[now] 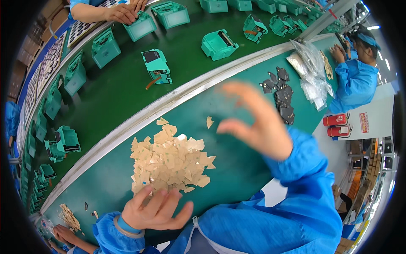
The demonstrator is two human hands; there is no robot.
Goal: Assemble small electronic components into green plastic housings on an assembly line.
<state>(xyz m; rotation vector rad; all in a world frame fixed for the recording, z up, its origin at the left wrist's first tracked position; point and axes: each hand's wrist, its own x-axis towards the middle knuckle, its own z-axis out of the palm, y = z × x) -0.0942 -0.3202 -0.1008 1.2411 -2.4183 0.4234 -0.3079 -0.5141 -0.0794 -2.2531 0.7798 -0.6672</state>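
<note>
A heap of small beige paper-like pieces [169, 161], many of them pointed, lies on the green tabletop in front of me. My left hand [154, 209] is at the heap's near edge, fingers apart and slightly bent, with nothing visible in it. Further right and raised over the table is my right hand [258, 127], blurred by motion; its thumb and fingers are spread and I see nothing between them. One loose beige piece [209, 122] lies between the heap and that hand. Several black parts [284, 97] rest on the table beyond my right hand.
Past a metal rail [127, 127], a dark green belt [114, 97] carries several green plastic housings [219, 45]. Another person's hand [122, 15] touches one at the far side. Clear plastic bags [311, 72] lie at right, near a co-worker [355, 80]. Another person's hands [63, 234] are at lower left.
</note>
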